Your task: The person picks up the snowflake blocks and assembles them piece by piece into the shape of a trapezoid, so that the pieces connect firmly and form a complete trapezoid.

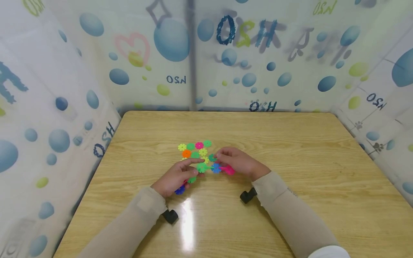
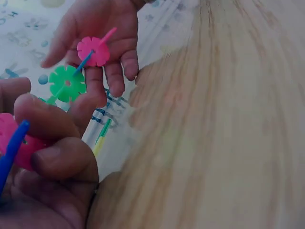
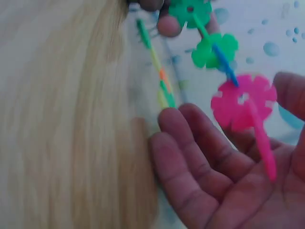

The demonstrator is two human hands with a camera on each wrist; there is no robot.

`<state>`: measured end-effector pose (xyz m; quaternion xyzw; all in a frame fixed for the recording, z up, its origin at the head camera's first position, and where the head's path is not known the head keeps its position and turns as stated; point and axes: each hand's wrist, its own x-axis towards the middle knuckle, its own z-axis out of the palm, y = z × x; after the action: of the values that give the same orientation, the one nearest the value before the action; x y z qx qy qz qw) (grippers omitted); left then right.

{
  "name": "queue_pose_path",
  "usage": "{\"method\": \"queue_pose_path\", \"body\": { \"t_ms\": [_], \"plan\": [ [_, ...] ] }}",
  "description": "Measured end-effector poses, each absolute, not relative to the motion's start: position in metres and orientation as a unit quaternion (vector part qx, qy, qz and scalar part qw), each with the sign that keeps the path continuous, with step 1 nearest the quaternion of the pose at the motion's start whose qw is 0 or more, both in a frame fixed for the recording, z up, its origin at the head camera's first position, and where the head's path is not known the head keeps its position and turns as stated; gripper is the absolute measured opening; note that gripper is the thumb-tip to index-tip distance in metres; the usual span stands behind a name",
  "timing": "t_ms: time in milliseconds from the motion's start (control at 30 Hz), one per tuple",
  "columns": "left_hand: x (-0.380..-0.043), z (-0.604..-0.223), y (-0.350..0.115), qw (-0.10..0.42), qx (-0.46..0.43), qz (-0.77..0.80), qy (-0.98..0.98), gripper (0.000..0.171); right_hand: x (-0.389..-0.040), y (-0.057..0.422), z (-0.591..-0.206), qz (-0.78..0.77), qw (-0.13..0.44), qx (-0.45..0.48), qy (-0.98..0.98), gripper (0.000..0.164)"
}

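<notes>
A chain of interlocking flower-shaped plastic discs (image 1: 202, 167) runs between the two hands, in blue, pink and green. My left hand (image 1: 175, 178) grips its near-left part, with a pink disc (image 2: 9, 143) and a blue disc (image 2: 12, 155) by the curled fingers. At the other end, a pink disc (image 3: 238, 107) with another pink one set crosswise in it hangs over the palm of my right hand (image 1: 238, 162). That hand's fingers are loosely bent and do not close round the chain; its thumb is partly cut off in the right wrist view.
Beyond the hands, several loose flower discs lie flat in rough rows on the wooden table (image 1: 274, 139), among them an orange disc (image 1: 186, 153) and a magenta disc (image 1: 199, 145). A patterned curtain (image 1: 213, 71) encloses the table at the back and sides.
</notes>
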<state>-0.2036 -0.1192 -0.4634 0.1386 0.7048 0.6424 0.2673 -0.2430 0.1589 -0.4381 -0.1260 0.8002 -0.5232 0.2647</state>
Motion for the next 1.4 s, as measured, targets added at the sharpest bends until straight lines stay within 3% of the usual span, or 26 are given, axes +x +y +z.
{"method": "queue_pose_path", "body": {
  "t_ms": [100, 267, 467, 667, 867, 1167, 1400],
  "plan": [
    [-0.203, -0.463, -0.119, 0.269, 0.137, 0.644, 0.703, 0.048, -0.236, 0.152, -0.432, -0.523, 0.285, -0.173, 0.784, 0.034],
    [-0.201, -0.459, -0.118, 0.250, 0.096, 0.673, 0.689, 0.045, -0.229, 0.147, -0.428, -0.525, 0.278, -0.162, 0.787, 0.028],
    [-0.201, -0.457, -0.117, 0.177, 0.043, 0.736, 0.653, 0.043, -0.233, 0.148, -0.432, -0.559, 0.240, -0.112, 0.786, 0.026],
    [-0.204, -0.463, -0.115, 0.109, 0.004, 0.762, 0.638, 0.021, -0.233, 0.145, -0.435, -0.595, 0.199, -0.068, 0.776, 0.029],
    [-0.208, -0.466, -0.116, 0.067, -0.026, 0.741, 0.668, 0.016, -0.229, 0.143, -0.434, -0.594, 0.240, -0.096, 0.762, 0.029],
    [-0.210, -0.466, -0.120, 0.084, -0.008, 0.724, 0.685, 0.020, -0.225, 0.144, -0.436, -0.577, 0.322, -0.146, 0.736, 0.023],
    [-0.209, -0.463, -0.120, 0.124, 0.034, 0.705, 0.698, 0.026, -0.222, 0.138, -0.437, -0.614, 0.337, -0.112, 0.705, 0.023]
  ]
}}
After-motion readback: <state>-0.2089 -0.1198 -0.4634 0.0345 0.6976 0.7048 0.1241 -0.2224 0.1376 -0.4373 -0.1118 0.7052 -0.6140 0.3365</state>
